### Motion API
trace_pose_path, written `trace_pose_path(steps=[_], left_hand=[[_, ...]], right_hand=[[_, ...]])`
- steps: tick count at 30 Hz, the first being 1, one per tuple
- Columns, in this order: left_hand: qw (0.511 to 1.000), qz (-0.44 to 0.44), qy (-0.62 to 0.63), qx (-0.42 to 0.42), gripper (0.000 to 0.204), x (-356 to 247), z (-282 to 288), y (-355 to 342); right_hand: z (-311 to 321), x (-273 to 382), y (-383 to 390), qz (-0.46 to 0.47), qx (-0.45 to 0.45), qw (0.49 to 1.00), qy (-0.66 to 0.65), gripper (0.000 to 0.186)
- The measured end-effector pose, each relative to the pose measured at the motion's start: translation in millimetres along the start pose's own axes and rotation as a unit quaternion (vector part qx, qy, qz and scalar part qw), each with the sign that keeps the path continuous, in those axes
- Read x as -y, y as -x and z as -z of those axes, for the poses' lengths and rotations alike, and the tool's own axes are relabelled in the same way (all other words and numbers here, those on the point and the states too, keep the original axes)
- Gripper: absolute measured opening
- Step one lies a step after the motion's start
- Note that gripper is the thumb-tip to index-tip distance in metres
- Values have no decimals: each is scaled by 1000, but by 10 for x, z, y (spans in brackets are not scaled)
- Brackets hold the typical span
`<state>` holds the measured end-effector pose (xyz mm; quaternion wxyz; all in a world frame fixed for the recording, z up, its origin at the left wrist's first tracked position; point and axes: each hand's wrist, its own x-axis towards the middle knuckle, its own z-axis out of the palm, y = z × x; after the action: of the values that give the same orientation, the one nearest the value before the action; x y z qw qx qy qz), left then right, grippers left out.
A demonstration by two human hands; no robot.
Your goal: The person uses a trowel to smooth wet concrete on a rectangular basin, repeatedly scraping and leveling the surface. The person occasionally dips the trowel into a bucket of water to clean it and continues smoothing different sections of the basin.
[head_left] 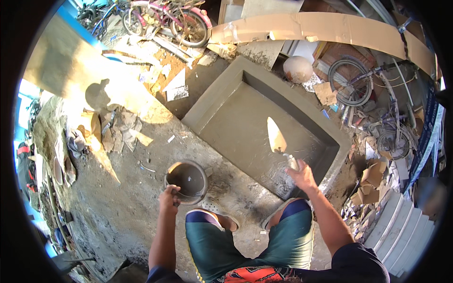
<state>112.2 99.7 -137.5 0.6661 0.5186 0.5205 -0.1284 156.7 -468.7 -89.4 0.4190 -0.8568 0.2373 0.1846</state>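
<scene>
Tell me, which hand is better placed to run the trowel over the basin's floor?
Likely the right hand: it holds the trowel by its handle, over the basin. The left hand is outside, at the rim of the bucket.

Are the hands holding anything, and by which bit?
The right hand holds the trowel by its handle. The left hand is at the rim of the bucket, but I can't tell whether it grips it.

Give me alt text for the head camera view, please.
A person's right hand holds a pointed trowel over a grey rectangular basin; the left hand is at the rim of a round bucket. Bicycles and cardboard lie beyond.
</scene>
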Motion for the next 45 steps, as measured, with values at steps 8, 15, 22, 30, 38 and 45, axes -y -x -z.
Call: trace_pose_path(steps=[8, 15, 22, 30, 38, 45], left_hand=[[979, -66, -163, 105, 26, -1333, -640, 1790], [936, -189, -212, 208, 26, -2399, -719, 3614], [751, -409, -431, 287, 36, -3267, -465, 3671], [924, -47, -193, 326, 39, -4936, 799, 2670], [974, 142, -75, 161, 34, -6501, 1274, 1195], [988, 94, -43, 111, 29, -8229, 1333, 825]], right_hand=[[175, 1936, 1831, -57, 200, 883, -420, 29], [-37, 3995, 2533, -50, 224, 827, -513, 55], [-177, 5181, 2587, -52, 12, 864, -500, 22], [-67, 5074, 2344, -167, -257, 761, -571, 12], [-1064, 4841, 1708, -257, -376, 698, -553, 18], [-1501, 5083, 1470, -469, -377, 674, -428, 46]])
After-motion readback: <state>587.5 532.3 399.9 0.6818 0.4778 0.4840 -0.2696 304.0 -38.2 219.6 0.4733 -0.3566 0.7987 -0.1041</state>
